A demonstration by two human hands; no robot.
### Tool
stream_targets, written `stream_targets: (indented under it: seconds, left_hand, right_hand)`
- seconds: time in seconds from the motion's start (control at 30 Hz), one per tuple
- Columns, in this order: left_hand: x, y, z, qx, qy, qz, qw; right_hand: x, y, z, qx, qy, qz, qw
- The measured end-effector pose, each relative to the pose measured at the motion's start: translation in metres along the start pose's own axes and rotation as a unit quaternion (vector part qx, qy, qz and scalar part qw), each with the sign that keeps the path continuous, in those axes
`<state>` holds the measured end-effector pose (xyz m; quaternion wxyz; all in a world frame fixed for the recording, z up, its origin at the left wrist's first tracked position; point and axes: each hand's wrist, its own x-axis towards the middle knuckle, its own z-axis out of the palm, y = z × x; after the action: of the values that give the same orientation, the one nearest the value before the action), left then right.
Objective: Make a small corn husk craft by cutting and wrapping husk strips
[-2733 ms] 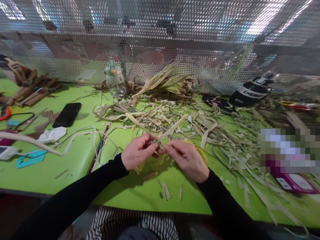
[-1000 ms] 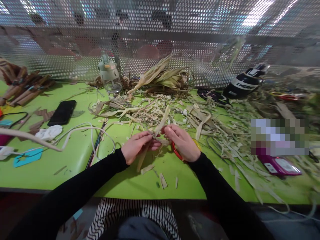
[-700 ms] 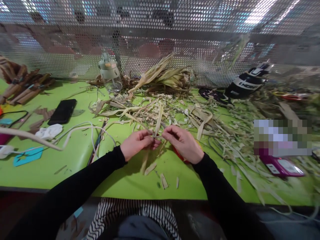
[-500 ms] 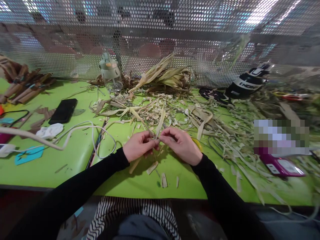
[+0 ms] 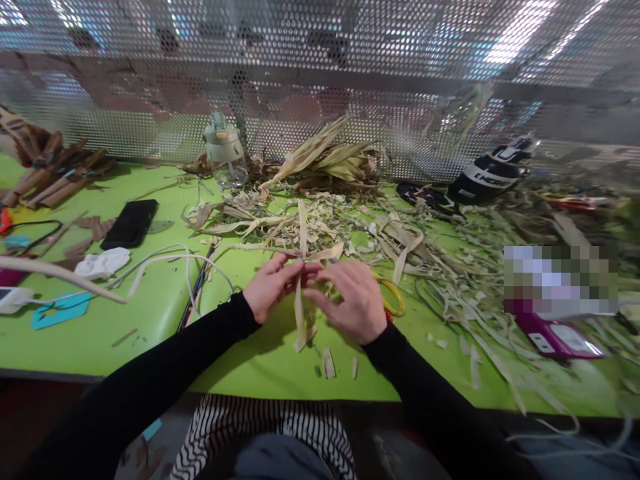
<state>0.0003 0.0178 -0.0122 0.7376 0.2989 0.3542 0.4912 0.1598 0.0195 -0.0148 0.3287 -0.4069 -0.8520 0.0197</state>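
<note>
Pale dried husk strips [image 5: 299,310] cross each other in the middle of the view, one running up and down, another pointing right. My left hand [image 5: 274,283] is closed around their crossing, thumb against fingers. Just to the right is my right hand [image 5: 350,297], its thumb apart from its curled fingers. The right fingertips are close to the strips; whether they touch them I cannot tell. Beside that hand a yellow loop handle [image 5: 399,303] lies on the table, partly hidden. Small husk scraps [image 5: 329,363] lie below the hands.
Husk shreds [image 5: 325,220] cover the back of the green table [image 5: 135,340]. A clear bottle [image 5: 227,157] and a black bottle [image 5: 487,177] stand behind. Leftward are a phone [image 5: 130,223], a white cable [image 5: 145,273] and brown bundles [image 5: 60,170]. A magenta device [image 5: 563,333] sits right.
The husk piece now shows as crossed strips, one hanging down toward me. My right hand has loosened its pinch and turned, its thumb moving away from the fingers.
</note>
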Motion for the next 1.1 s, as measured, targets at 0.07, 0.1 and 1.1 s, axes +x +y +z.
stream_targets:
  seconds: [0.07, 0.1, 1.1]
  left_hand:
    - [-0.001, -0.001, 0.002, -0.002, 0.008, 0.014, 1.000]
    - [-0.001, -0.002, 0.002, 0.009, 0.012, 0.024, 1.000]
    - [0.001, 0.010, -0.005, 0.094, 0.021, -0.001, 0.995]
  right_hand:
    - [-0.003, -0.009, 0.008, 0.007, -0.065, 0.014, 0.998]
    - [-0.005, -0.012, 0.011, 0.003, -0.084, 0.025, 0.996]
    - [0.002, -0.004, -0.009, 0.272, -0.008, 0.203, 0.941]
